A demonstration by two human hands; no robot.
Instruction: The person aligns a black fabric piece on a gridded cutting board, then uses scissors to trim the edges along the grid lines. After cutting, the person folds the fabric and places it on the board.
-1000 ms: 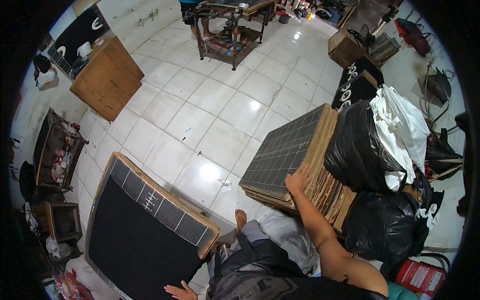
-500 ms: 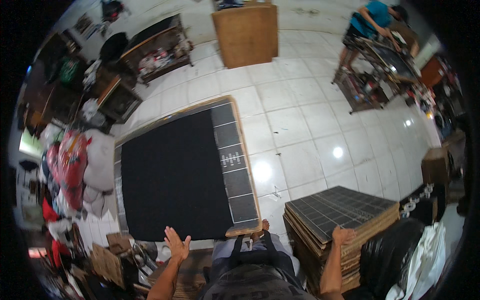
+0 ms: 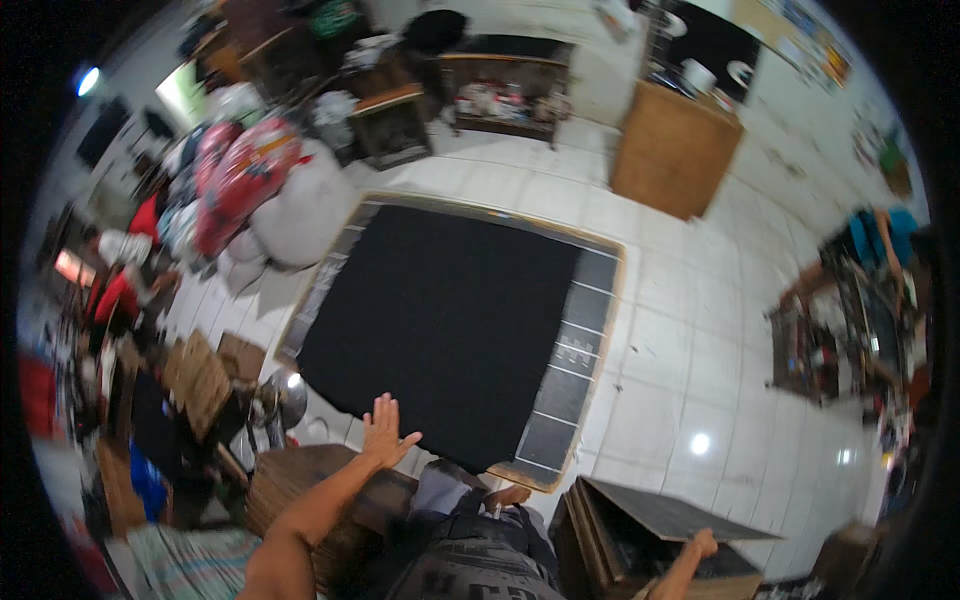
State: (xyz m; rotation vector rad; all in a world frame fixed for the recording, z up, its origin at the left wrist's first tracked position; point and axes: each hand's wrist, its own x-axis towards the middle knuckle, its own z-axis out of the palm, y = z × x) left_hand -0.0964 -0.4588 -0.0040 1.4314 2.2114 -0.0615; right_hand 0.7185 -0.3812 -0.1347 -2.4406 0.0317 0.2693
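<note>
Head view: tiles [image 3: 672,345] gleam, left grip [image 3: 385,440] splays by cloth [image 3: 455,320], right grip [image 3: 704,544] clasps board [image 3: 655,511].

A pale wall [image 3: 590,55] backs the room — a brown wooden cabinet [image 3: 675,150] and a low, cluttered shelf [image 3: 505,98] against it. White floor tiles [image 3: 730,340] catch round glare; a dark-framed table [image 3: 862,310] stands far right — a bright light [image 3: 88,81] glows upper left.

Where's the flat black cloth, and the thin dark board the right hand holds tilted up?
Flat black cloth [image 3: 450,315]: head view, middle of its upper surface.
Thin dark flat board [image 3: 662,511]: head view, middle of its upper face.
</note>
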